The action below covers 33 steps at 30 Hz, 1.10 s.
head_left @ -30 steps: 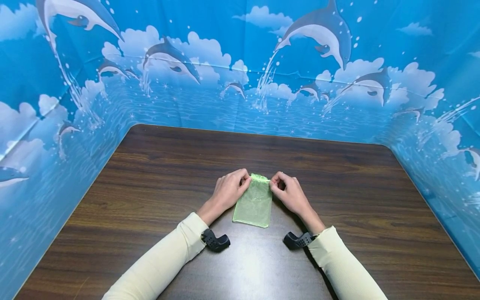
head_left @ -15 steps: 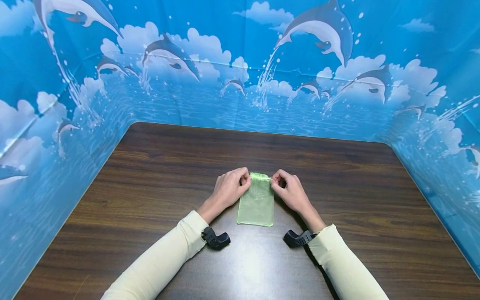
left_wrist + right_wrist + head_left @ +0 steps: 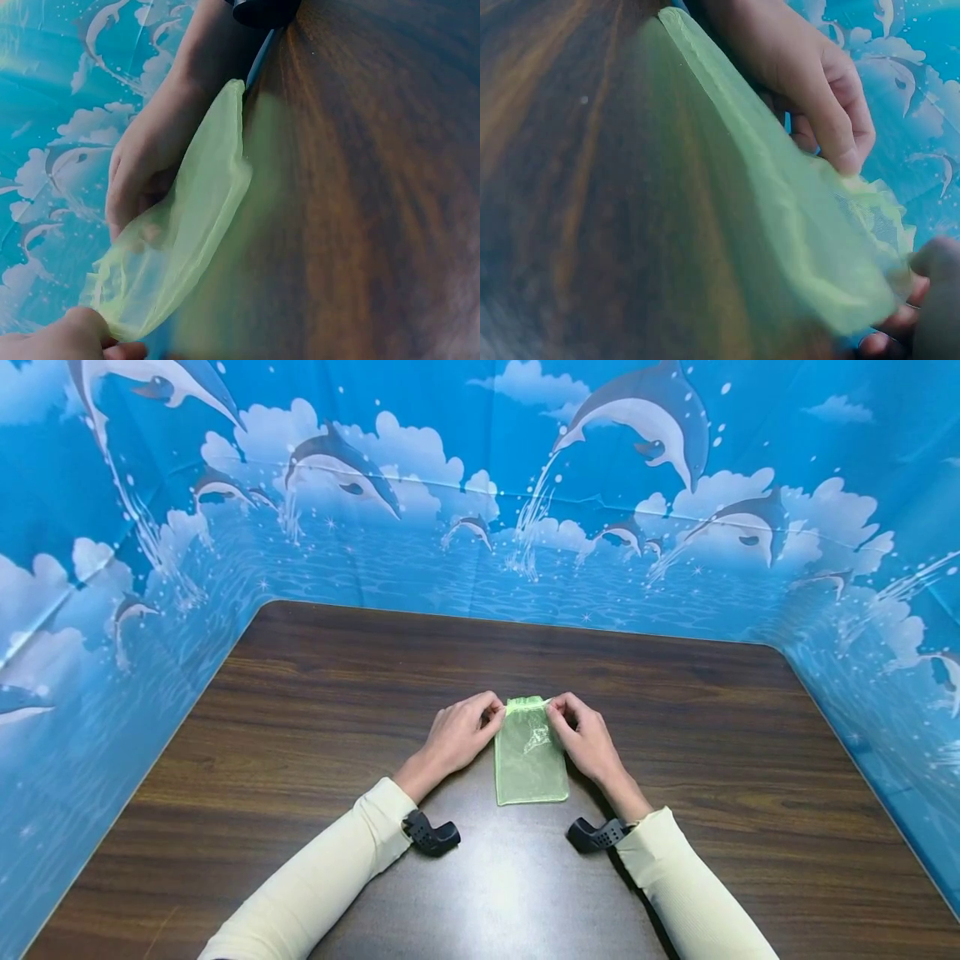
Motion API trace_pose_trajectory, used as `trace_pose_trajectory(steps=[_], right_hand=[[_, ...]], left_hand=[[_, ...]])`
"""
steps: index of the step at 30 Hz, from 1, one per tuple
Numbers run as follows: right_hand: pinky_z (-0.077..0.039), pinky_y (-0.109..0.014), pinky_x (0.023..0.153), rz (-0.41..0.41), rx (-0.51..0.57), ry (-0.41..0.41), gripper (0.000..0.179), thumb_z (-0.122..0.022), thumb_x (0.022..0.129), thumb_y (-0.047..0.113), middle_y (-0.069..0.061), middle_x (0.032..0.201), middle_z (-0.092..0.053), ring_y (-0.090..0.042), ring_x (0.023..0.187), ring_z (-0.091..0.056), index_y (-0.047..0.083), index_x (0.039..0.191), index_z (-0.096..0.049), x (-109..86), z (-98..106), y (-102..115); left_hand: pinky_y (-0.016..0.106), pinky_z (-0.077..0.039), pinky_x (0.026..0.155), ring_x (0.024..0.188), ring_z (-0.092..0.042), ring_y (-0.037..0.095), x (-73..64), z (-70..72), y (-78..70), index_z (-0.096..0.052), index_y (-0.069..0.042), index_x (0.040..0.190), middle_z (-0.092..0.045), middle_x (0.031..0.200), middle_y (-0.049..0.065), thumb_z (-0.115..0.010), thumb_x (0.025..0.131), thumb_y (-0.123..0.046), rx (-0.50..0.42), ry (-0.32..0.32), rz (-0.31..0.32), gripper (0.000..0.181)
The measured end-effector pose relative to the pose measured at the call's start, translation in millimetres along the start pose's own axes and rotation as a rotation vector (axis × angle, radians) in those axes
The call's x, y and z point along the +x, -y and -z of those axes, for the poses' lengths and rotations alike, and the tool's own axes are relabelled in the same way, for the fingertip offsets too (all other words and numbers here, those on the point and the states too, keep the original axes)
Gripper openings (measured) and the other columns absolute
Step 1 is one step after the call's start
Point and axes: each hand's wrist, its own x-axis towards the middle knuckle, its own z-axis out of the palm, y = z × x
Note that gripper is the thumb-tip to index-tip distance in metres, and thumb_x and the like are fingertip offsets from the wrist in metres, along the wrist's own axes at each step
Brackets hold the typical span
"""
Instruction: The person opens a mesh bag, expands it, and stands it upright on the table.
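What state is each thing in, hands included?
Sheer light-green rectangular fabric pouch: spread out, top ruffled.
Bare left hand: pinching pouch's upper left edge.
Bare right hand: pinching pouch's upper right edge.
Black angular wrist cameras: worn, one per arm.
Blue dolphin-print cloth backdrop: hung up, creased.

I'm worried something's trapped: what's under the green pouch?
Beneath the green organza drawstring pouch lies the dark wood-grain tabletop; no separate object shows there, though the fabric veils that patch from above. The left hand and right hand, pinching its top corners, hide spots behind them.
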Motion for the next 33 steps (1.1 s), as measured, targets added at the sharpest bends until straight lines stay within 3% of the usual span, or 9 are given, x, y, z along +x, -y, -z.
trace_pose_trajectory(steps=[3,8,24,29,33], right_hand=[[-0.042,-0.026,0.065,-0.003,0.003,0.032,0.021,-0.058,0.108,0.033,0.001,0.079,-0.060,-0.011,0.067,-0.051,0.015,0.106,-0.069,0.3,0.5,-0.1],[-0.042,-0.027,0.065,-0.001,-0.007,0.054,0.024,-0.057,0.108,0.035,0.000,0.078,-0.061,-0.015,0.068,-0.052,0.017,0.102,-0.071,1.0,0.3,-0.5],[-0.040,-0.028,0.062,0.019,-0.011,0.021,0.024,-0.057,0.108,0.033,0.002,0.071,-0.056,-0.014,0.063,-0.050,0.018,0.095,-0.070,-0.1,3.0,2.2],[-0.040,-0.028,0.062,0.017,-0.007,0.010,0.023,-0.057,0.108,0.034,0.003,0.071,-0.056,-0.014,0.063,-0.050,0.020,0.094,-0.070,-0.6,2.9,2.3],[-0.040,-0.028,0.064,0.002,0.002,-0.005,0.022,-0.056,0.108,0.033,0.003,0.073,-0.055,-0.015,0.066,-0.051,0.020,0.095,-0.068,-0.7,2.4,1.8]], left_hand=[[0.029,-0.043,0.059,0.064,-0.052,0.007,0.6,0.0,-0.1,-0.068,-0.023,0.105,-0.071,0.096,-0.008,-0.055,0.109,-0.030,-0.010,0.002,-0.001,0.015],[0.028,-0.041,0.058,0.063,-0.051,0.007,0.6,0.6,-0.1,-0.065,-0.022,0.095,-0.064,0.084,-0.008,-0.058,0.106,-0.023,-0.017,-0.019,-0.003,0.013],[0.027,-0.040,0.056,0.062,-0.049,0.007,1.2,0.9,0.1,-0.057,-0.019,0.087,-0.052,0.074,-0.007,-0.060,0.095,-0.009,-0.013,-0.096,-0.012,0.013],[0.028,-0.041,0.057,0.062,-0.050,0.008,1.2,0.7,0.5,-0.058,-0.019,0.089,-0.054,0.075,-0.006,-0.061,0.095,-0.010,-0.023,-0.107,0.001,0.011],[0.032,-0.047,0.062,0.065,-0.055,0.009,0.6,1.1,-0.4,-0.064,-0.020,0.095,-0.064,0.080,-0.006,-0.057,0.101,-0.020,-0.030,-0.082,0.044,0.009]])
